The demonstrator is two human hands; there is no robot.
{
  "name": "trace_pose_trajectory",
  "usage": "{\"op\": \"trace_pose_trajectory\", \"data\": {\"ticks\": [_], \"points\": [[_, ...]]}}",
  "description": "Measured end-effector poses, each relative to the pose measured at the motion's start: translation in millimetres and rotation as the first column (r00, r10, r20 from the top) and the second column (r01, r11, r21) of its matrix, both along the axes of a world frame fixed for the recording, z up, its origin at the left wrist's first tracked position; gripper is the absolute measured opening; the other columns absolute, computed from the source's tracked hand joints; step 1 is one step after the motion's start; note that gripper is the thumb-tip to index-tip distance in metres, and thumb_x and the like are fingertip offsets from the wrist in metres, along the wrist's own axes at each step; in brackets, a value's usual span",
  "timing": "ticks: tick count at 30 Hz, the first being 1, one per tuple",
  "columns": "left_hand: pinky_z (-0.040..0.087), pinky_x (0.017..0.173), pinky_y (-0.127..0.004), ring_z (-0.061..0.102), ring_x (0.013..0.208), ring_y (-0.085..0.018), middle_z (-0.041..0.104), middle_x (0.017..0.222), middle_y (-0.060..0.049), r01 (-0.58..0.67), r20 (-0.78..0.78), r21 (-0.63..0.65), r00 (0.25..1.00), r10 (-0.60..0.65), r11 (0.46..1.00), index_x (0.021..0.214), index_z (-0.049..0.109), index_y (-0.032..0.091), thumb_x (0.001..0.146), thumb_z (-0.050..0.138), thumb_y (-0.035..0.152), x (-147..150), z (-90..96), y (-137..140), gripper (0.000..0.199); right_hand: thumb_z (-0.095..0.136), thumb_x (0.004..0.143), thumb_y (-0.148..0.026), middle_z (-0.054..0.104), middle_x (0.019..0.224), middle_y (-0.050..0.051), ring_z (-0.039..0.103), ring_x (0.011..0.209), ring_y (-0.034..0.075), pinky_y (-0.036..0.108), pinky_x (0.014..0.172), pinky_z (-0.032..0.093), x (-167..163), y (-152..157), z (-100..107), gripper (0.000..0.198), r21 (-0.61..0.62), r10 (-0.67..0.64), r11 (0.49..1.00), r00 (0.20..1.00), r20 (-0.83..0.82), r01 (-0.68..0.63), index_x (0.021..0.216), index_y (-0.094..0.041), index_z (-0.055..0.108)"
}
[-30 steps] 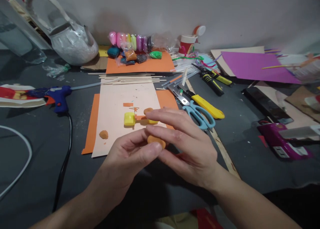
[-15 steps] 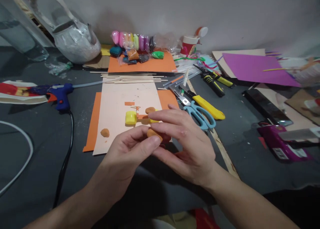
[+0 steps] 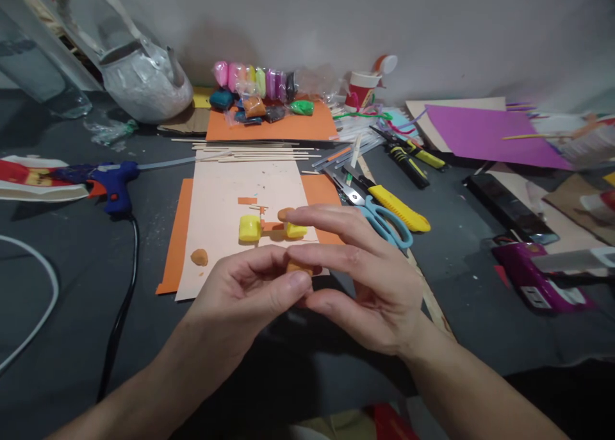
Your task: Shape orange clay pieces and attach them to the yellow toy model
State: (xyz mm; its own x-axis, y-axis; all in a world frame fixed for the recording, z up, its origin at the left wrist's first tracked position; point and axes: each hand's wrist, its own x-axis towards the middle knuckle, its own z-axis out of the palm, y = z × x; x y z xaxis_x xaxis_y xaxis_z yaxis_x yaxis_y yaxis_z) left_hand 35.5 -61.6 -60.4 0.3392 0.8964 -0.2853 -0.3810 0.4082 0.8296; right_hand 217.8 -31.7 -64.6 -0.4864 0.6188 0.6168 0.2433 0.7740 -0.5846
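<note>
Dk grey table (image 3: pixel 91 267) w/ blue glue gun (image 3: pixel 115 187), kettle (image 3: pixel 139 84), scissors (image 3: pixel 371 207), yel cutter (image 3: pixel 401 208), org paper (image 3: pixel 177 235)

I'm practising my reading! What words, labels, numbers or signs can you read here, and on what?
None I can read.
Red and white cup: any print is too small.
Purple device: marks on its white panel are too blurred.
Glue gun: any label is too small.

Matt clay (image 3: pixel 300 268) and plain paper (image 3: pixel 221 190) lay among metal and plastic.
The clay looked smooth and dull, the paper flat and matt. The kettle (image 3: pixel 144 84) had an uneven, silvery metallic skin; the glue gun (image 3: pixel 115 184) was smooth plastic. The scissors (image 3: pixel 354 196) joined shiny metal to plastic handles. The sticks (image 3: pixel 269 149) looked like bare wood, and glossy clear plastic wrapped the packets (image 3: pixel 235 75).
</note>
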Motion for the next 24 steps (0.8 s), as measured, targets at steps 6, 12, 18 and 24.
{"op": "trace_pose_trajectory", "data": {"ticks": [6, 12, 18, 24], "points": [[0.05, 0.073, -0.021, 0.06, 0.078, -0.013, 0.07, 0.077, 0.0, 0.017, -0.102, 0.059, 0.995, -0.011, 0.998, 0.079, 0.081, 0.023, 0.09, 0.076, 0.029, -3.1, -1.3, 0.5, 0.014, 0.056, 0.103, -0.032, 0.072, 0.132, 0.017, 0.066, 0.127, 0.028, 0.051, 0.108, 0.053, 1.9, -0.4, 0.0, 0.027, 0.005, 0.024, 1.0, 0.999, -0.041, -0.024, 0.117, -0.016, 0.073], [0.05, 0.081, -0.016, 0.062, 0.087, -0.011, 0.075, 0.086, 0.003, 0.048, -0.052, 0.078, 0.998, -0.044, 0.996, 0.089, 0.085, 0.028, 0.092, 0.076, 0.027, -4.3, -4.9, 0.4, 0.01, 0.054, 0.103, -0.032, 0.072, 0.133, 0.018, 0.065, 0.129, 0.027, 0.05, 0.11, 0.052, 3.2, -0.4, 2.0, 0.031, 0.04, 0.034, 0.999, 0.999, -0.017, -0.033, 0.12, -0.014, 0.073], [0.05, 0.085, -0.016, 0.064, 0.092, -0.011, 0.078, 0.088, 0.002, 0.052, 0.031, 0.052, 0.998, -0.053, 0.997, 0.092, 0.086, 0.028, 0.093, 0.075, 0.026, -4.5, -4.5, -0.4, 0.011, 0.049, 0.107, -0.038, 0.067, 0.141, 0.02, 0.059, 0.137, 0.026, 0.051, 0.114, 0.048, 4.9, -3.1, 4.0, 0.039, 0.056, 0.022, 0.998, 0.996, 0.085, -0.027, 0.126, -0.011, 0.069], [0.051, 0.08, -0.015, 0.064, 0.087, -0.01, 0.078, 0.089, 0.003, 0.122, 0.076, -0.007, 0.99, -0.121, 0.993, 0.091, 0.086, 0.028, 0.09, 0.078, 0.029, -4.9, -1.9, 0.1, 0.008, 0.055, 0.105, -0.036, 0.067, 0.139, 0.022, 0.059, 0.137, 0.027, 0.053, 0.115, 0.048, 4.7, 0.5, 3.2, 0.035, 0.02, 0.069, 0.997, 0.996, 0.053, -0.07, 0.125, -0.011, 0.068]]}}
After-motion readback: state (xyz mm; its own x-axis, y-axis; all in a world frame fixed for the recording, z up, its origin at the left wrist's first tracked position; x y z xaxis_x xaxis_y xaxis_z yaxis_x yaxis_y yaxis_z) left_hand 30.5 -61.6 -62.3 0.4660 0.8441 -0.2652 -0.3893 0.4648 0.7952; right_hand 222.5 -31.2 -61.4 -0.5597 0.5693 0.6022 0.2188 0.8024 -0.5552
